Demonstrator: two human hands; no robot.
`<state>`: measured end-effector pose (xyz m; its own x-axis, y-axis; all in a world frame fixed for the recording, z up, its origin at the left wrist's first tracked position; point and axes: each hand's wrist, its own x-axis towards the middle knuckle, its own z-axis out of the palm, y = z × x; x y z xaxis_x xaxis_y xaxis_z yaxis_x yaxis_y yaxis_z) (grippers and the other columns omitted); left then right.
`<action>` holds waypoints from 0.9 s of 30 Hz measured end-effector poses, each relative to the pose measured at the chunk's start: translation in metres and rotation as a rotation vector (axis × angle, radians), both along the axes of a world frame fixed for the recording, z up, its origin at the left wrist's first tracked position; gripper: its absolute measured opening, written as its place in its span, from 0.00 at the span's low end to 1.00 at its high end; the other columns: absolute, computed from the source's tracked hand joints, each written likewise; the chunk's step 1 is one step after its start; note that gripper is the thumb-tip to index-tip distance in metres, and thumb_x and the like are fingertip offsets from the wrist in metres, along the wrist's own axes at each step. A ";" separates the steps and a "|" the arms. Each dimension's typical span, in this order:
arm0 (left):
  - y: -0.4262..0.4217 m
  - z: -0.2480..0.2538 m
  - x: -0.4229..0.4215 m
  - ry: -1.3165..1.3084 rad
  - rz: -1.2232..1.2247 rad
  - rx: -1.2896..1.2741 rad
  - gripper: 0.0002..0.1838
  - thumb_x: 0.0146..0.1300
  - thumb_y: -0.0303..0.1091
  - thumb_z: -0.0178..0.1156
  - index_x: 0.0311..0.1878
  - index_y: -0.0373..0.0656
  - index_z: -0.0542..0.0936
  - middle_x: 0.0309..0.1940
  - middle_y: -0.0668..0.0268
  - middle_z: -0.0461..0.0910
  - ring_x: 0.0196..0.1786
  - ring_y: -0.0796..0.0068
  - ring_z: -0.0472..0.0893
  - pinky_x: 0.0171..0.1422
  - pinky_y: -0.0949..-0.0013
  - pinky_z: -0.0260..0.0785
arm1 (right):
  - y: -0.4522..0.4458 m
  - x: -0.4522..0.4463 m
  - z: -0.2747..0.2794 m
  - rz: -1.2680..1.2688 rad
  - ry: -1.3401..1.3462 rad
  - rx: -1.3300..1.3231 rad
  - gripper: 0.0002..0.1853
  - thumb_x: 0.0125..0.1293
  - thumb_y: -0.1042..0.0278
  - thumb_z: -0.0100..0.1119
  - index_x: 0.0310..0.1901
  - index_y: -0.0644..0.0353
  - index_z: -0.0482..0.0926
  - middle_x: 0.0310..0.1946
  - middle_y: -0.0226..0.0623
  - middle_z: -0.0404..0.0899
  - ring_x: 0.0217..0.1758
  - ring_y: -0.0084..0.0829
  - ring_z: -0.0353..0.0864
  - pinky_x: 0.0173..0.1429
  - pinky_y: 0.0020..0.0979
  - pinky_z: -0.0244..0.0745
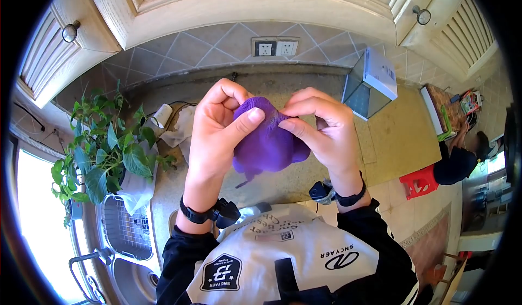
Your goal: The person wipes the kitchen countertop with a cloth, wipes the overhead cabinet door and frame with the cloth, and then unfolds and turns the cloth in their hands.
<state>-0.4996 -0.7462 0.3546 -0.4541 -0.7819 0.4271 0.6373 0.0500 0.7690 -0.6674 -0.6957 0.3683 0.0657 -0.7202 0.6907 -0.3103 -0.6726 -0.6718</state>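
Cloth, perhaps knitted, is pinched snugly by left hand and right hand; tension it evenly between both grips

The head view looks from the wearer's head, forward and steeply down, close over the left grip and right grip, reaching the desk below and beyond both.

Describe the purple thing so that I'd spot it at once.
Start at the yellowish counter beneath the pale cupboards. Above it, the left hand and right hand pinch a bunched cloth. Its vivid purple matches nothing else here.
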 end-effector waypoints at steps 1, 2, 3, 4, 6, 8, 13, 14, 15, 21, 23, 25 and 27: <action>0.000 0.000 0.000 0.019 0.014 -0.024 0.10 0.58 0.21 0.61 0.37 0.40 0.69 0.33 0.66 0.77 0.37 0.85 0.75 0.41 0.80 0.68 | 0.000 0.000 -0.001 0.000 -0.001 0.004 0.07 0.51 0.78 0.66 0.32 0.66 0.80 0.30 0.40 0.80 0.34 0.30 0.79 0.39 0.26 0.71; -0.002 -0.002 0.002 0.019 0.015 -0.021 0.10 0.58 0.21 0.61 0.37 0.40 0.69 0.33 0.66 0.77 0.37 0.85 0.75 0.41 0.80 0.68 | 0.001 0.000 -0.001 -0.001 -0.028 0.008 0.06 0.51 0.78 0.66 0.32 0.66 0.80 0.30 0.39 0.79 0.34 0.30 0.79 0.39 0.26 0.71; -0.006 -0.004 0.004 0.020 0.016 -0.061 0.10 0.58 0.21 0.61 0.38 0.40 0.69 0.33 0.66 0.76 0.36 0.85 0.75 0.41 0.80 0.68 | 0.001 0.000 -0.001 -0.002 -0.055 0.011 0.06 0.52 0.78 0.65 0.32 0.66 0.80 0.30 0.39 0.79 0.33 0.30 0.78 0.38 0.26 0.71; -0.007 -0.005 0.006 0.021 0.017 -0.102 0.10 0.59 0.21 0.60 0.38 0.40 0.69 0.32 0.66 0.76 0.36 0.85 0.74 0.41 0.80 0.67 | 0.002 0.001 -0.001 -0.001 -0.054 0.014 0.06 0.52 0.78 0.65 0.32 0.66 0.80 0.30 0.39 0.79 0.33 0.30 0.78 0.38 0.26 0.71; 0.003 0.004 0.005 -0.038 0.096 -0.083 0.10 0.58 0.21 0.61 0.39 0.39 0.70 0.32 0.67 0.75 0.35 0.85 0.74 0.40 0.80 0.67 | 0.003 0.004 0.003 -0.004 -0.029 0.000 0.05 0.57 0.78 0.62 0.34 0.67 0.78 0.30 0.35 0.78 0.33 0.24 0.77 0.39 0.23 0.71; 0.006 0.007 0.005 -0.096 0.172 -0.065 0.10 0.58 0.21 0.61 0.41 0.38 0.71 0.32 0.68 0.75 0.35 0.85 0.73 0.40 0.80 0.66 | 0.007 0.013 0.003 0.044 -0.189 0.098 0.04 0.59 0.78 0.60 0.36 0.67 0.77 0.30 0.33 0.77 0.34 0.22 0.76 0.39 0.21 0.70; 0.000 0.005 0.009 -0.282 0.253 -0.467 0.08 0.56 0.25 0.62 0.39 0.35 0.79 0.29 0.67 0.75 0.31 0.82 0.71 0.36 0.77 0.63 | 0.021 0.020 0.009 0.054 -0.296 0.263 0.05 0.64 0.75 0.56 0.40 0.65 0.74 0.31 0.28 0.75 0.35 0.15 0.73 0.40 0.19 0.69; -0.001 0.006 0.010 -0.306 0.257 -0.552 0.06 0.57 0.25 0.62 0.37 0.35 0.80 0.27 0.67 0.75 0.30 0.81 0.71 0.34 0.77 0.62 | 0.023 0.021 0.012 0.046 -0.252 0.252 0.05 0.64 0.74 0.56 0.40 0.65 0.75 0.31 0.28 0.75 0.34 0.15 0.73 0.39 0.19 0.69; 0.001 0.003 0.011 -0.264 0.222 -0.441 0.05 0.57 0.27 0.61 0.34 0.34 0.80 0.25 0.67 0.74 0.28 0.80 0.70 0.32 0.77 0.59 | 0.024 0.021 0.013 0.035 -0.207 0.244 0.05 0.64 0.74 0.57 0.40 0.64 0.75 0.31 0.28 0.75 0.34 0.15 0.73 0.39 0.19 0.69; 0.004 -0.002 0.003 -0.052 0.013 -0.184 0.08 0.60 0.30 0.59 0.35 0.33 0.80 0.25 0.69 0.74 0.29 0.82 0.70 0.33 0.78 0.59 | 0.022 0.022 0.011 0.100 -0.216 0.234 0.05 0.64 0.72 0.56 0.39 0.63 0.74 0.31 0.27 0.73 0.34 0.16 0.71 0.39 0.19 0.67; 0.007 -0.002 0.000 0.031 -0.069 -0.069 0.08 0.61 0.30 0.58 0.35 0.34 0.80 0.26 0.69 0.74 0.29 0.82 0.71 0.34 0.79 0.60 | 0.023 0.021 0.011 0.157 -0.259 0.259 0.05 0.65 0.72 0.56 0.39 0.63 0.73 0.32 0.27 0.73 0.36 0.16 0.70 0.41 0.19 0.66; 0.009 -0.003 -0.002 0.109 -0.184 0.040 0.08 0.63 0.31 0.57 0.37 0.35 0.79 0.28 0.70 0.75 0.32 0.82 0.73 0.37 0.79 0.63 | 0.023 0.020 0.009 0.217 -0.301 0.284 0.05 0.65 0.72 0.55 0.40 0.62 0.73 0.34 0.27 0.72 0.38 0.16 0.70 0.44 0.19 0.65; 0.012 -0.003 -0.003 0.128 -0.246 0.110 0.08 0.63 0.31 0.57 0.38 0.35 0.79 0.29 0.69 0.75 0.33 0.82 0.74 0.38 0.79 0.63 | 0.021 0.020 0.004 0.337 -0.399 0.257 0.05 0.66 0.72 0.54 0.41 0.62 0.72 0.36 0.27 0.70 0.41 0.16 0.68 0.47 0.19 0.63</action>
